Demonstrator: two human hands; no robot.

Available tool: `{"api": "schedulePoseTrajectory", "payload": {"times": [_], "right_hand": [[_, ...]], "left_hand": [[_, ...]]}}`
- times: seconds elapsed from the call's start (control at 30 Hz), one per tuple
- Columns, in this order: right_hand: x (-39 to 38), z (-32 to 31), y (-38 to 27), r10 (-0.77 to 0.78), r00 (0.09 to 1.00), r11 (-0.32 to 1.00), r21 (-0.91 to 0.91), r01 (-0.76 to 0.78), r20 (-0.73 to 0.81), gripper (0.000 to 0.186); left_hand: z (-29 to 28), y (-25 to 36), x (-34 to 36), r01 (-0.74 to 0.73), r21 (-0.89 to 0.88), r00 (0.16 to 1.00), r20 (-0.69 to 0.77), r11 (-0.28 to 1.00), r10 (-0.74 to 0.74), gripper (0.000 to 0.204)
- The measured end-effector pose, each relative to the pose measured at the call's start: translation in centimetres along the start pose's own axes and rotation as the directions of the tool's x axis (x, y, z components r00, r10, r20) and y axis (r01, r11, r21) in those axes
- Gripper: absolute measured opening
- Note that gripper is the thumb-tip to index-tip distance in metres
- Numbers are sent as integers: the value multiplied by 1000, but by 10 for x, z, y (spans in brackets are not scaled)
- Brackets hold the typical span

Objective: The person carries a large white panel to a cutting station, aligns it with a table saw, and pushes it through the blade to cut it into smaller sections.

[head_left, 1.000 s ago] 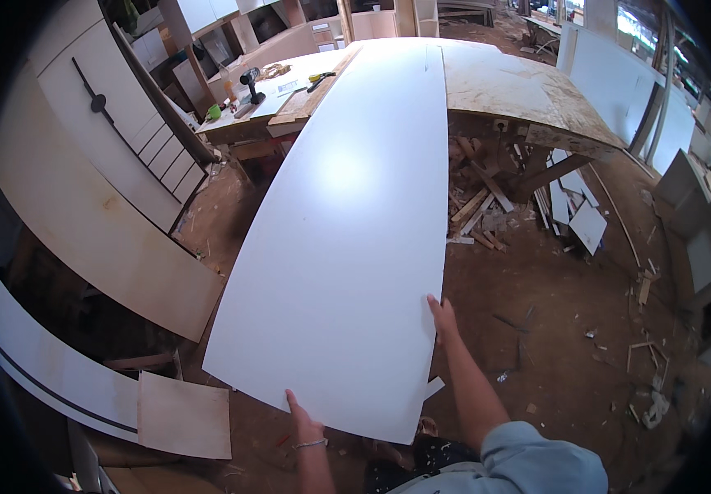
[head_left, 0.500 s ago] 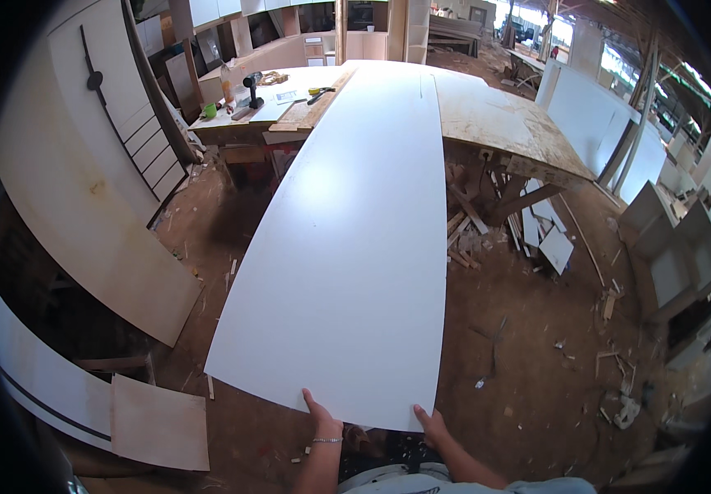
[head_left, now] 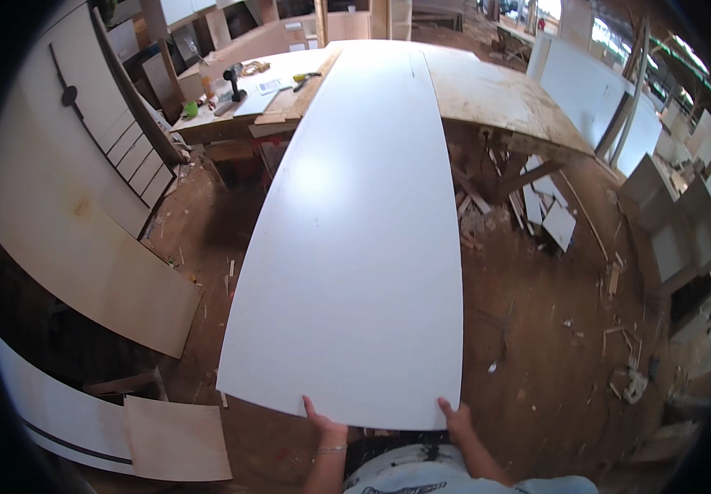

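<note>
A long white board point(head_left: 355, 247) stretches away from me, its far end lying on the workbench point(head_left: 508, 103). Its near end is held up in front of my body. My left hand point(head_left: 322, 417) grips the near edge left of the middle, thumb on top and fingers out of sight underneath. Close to the near right corner, my right hand point(head_left: 456, 417) holds the same edge, thumb also on top. A bracelet circles my left wrist.
On the bench's left part stand a cordless drill point(head_left: 234, 85), a green cup point(head_left: 191, 109) and a yellow-handled tool point(head_left: 304, 77). Offcuts point(head_left: 549, 210) lie under the bench at right. Large panels point(head_left: 83, 206) lean at left; cabinet carcasses point(head_left: 672, 222) stand at right. Scraps litter the floor.
The board's near end has shifted slightly to the right, with both hands still on it. My right hand has moved right along with the corner. The view has tilted a little downward.
</note>
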State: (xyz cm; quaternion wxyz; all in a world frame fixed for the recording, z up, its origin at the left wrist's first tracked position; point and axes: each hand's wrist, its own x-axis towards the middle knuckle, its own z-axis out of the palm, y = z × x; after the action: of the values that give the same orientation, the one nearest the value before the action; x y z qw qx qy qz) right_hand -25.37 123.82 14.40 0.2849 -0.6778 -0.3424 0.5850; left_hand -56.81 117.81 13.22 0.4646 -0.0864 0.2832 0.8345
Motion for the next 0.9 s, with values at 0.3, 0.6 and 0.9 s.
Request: {"api": "schedulePoseTrajectory", "payload": {"times": [0.3, 0.6, 0.9], "right_hand": [[67, 25, -91, 9, 1000, 999, 32, -10, 26, 53], [167, 46, -158, 0, 999, 999, 42, -1, 41, 54], [241, 72, -276, 27, 1000, 998, -62, -26, 11, 53]], "left_hand": [[65, -23, 77, -19, 54, 983, -182, 998, 28, 75], [120, -55, 181, -64, 65, 988, -138, 996, 73, 73], [202, -83, 283, -88, 7, 989, -118, 996, 88, 71]]}}
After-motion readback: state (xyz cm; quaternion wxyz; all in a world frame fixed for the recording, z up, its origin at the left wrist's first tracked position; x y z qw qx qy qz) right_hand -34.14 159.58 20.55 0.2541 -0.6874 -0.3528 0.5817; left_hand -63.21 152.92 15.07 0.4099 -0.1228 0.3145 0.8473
